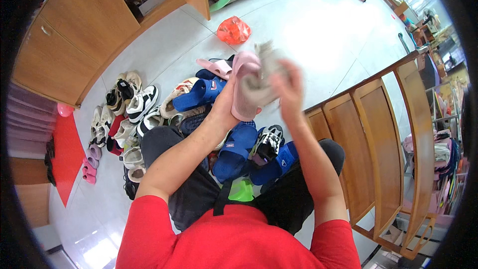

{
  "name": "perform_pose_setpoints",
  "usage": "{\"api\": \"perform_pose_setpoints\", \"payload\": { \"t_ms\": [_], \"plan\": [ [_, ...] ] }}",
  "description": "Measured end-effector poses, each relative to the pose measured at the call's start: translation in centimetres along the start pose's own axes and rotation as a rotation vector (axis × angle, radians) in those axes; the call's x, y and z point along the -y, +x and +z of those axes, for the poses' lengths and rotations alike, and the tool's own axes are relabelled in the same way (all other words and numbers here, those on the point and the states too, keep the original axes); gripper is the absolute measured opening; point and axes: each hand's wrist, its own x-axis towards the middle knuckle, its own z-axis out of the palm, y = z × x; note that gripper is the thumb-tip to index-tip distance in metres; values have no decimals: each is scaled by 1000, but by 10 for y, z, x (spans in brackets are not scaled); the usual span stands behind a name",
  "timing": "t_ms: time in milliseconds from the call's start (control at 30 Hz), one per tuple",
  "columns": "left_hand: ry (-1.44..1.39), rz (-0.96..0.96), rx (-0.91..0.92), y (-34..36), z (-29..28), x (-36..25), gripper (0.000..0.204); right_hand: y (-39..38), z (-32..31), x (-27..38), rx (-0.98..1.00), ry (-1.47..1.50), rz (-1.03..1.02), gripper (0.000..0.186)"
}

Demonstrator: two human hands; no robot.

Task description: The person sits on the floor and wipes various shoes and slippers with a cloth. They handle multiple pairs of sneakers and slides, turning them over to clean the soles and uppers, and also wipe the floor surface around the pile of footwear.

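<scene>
In front of me my left hand [225, 103] is closed round a pale pink slide slipper [243, 107], held up with its sole lengthwise. My right hand [290, 88] grips a greyish-beige cloth [263, 80], blurred by motion, which lies over the slipper's right side. Another pink slipper [217, 67] rests just beyond my left hand. Close by is a blue slipper [199, 95] on top of other shoes. Below my forearms, between my legs, are a second blue slipper [233, 154] and a black-and-white shoe [269, 144].
Rows of sneakers [142, 103] spread over the tiled floor to my left. A red plastic bag [233, 30] lies ahead. Wooden cabinets [74, 25] stand at the far left, and a slatted wooden piece of furniture [363, 144] is close on my right.
</scene>
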Motion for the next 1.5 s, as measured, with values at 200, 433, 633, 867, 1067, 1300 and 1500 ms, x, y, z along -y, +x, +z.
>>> {"api": "perform_pose_setpoints", "payload": {
  "t_ms": [200,433,633,867,1067,1300,1500],
  "plan": [
    [28,129,44,5,4,1,47,-1,16,-9,119,-283,-249,32],
    [-15,239,132,16,21,12,44,-1,22,14,-303,-556,-439,63],
    [99,409,106,44,14,8,46,-8,28,-3,-122,-530,-296,57],
    [235,178,-56,25,26,-6,47,-30,18,5,156,-582,-324,55],
    [423,226,135,20,18,37,46,-2,-13,-5,144,-635,159,43],
    [201,153,16,28,6,23,41,-14,5,22,285,-752,63,37],
    [360,201,-19,20,23,-22,64,-49,21,14,152,-678,-509,38]
  ]
}}
